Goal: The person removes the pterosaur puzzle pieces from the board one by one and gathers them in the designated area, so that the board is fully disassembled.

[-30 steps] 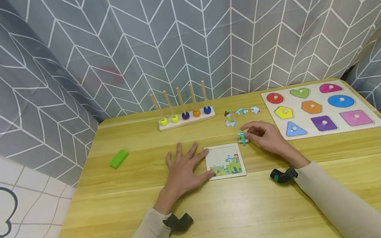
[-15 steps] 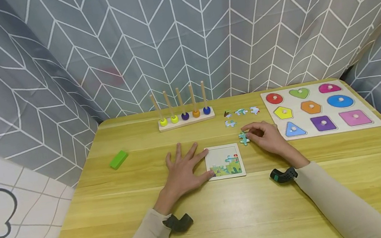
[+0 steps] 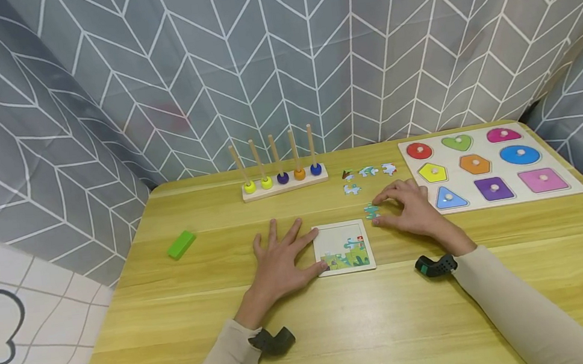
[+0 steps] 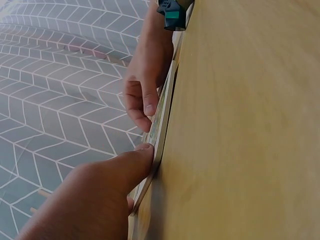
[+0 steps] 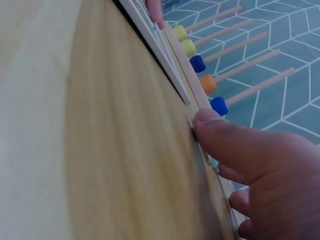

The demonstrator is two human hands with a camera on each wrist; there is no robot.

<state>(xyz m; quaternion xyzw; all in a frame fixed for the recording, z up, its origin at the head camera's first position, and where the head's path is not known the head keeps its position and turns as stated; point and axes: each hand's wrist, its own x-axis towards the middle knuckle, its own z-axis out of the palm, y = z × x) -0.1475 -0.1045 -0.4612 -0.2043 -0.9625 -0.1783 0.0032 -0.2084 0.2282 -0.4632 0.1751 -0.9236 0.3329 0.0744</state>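
A small white puzzle frame (image 3: 343, 247) lies on the wooden table (image 3: 343, 333), its lower rows filled with green pieces. My left hand (image 3: 279, 262) rests flat beside it, fingers spread, thumb against the frame's left edge (image 4: 162, 120). A teal puzzle piece (image 3: 371, 211) lies flat on the table just above the frame's top right corner. My right hand (image 3: 404, 210) sits low behind it, with the fingertips at the piece. In the right wrist view the thumb (image 5: 215, 130) presses down at the piece's edge (image 5: 214, 165).
A few loose puzzle pieces (image 3: 369, 171) lie further back. A peg rack (image 3: 283, 180) with coloured beads stands behind the frame. A shape board (image 3: 576, 183) fills the far right. A green block (image 3: 181, 243) lies at the left. Grey curtains enclose the table.
The right hand has lowered and flattened. The teal piece, held up between the fingers before, now lies flat on the table. The left hand has not moved.
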